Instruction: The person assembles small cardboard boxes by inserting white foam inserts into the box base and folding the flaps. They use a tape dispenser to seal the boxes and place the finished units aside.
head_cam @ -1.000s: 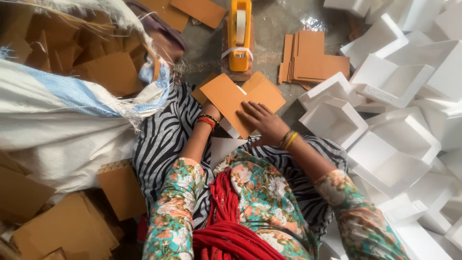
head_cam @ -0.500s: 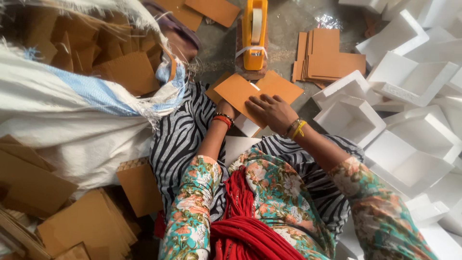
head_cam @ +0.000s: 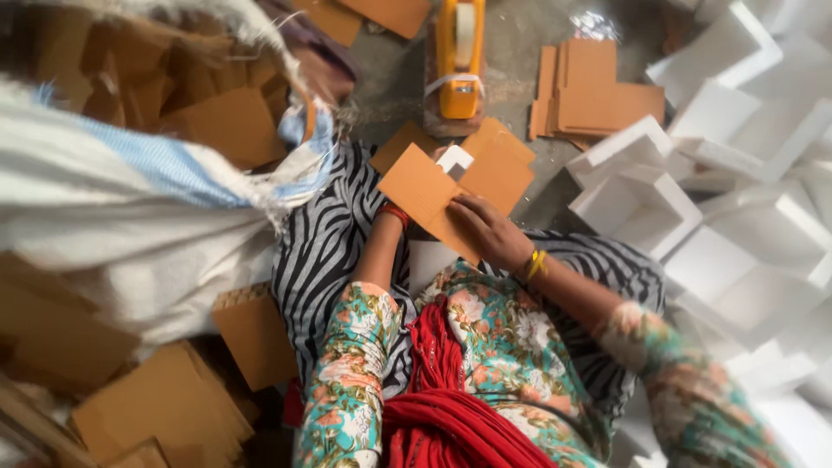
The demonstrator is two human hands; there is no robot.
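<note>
Cardboard sleeve, half-folded around a white foam insert, gripped by both hands: right hand clasping its near edge, left hand mostly hidden beneath; untaped, tape dispenser just beyond.

Cardboard sheet is lying over the lap at centre, right hand resting on its near right edge, left hand sitting under its left side. Foam block is poking out at the sheet's far edge. Tape dispenser is standing on the floor just beyond. Cardboard stack is lying far right of it. Foam trays are piling up right. Sack is slumping left, with cardboard pieces lying near left.
</note>
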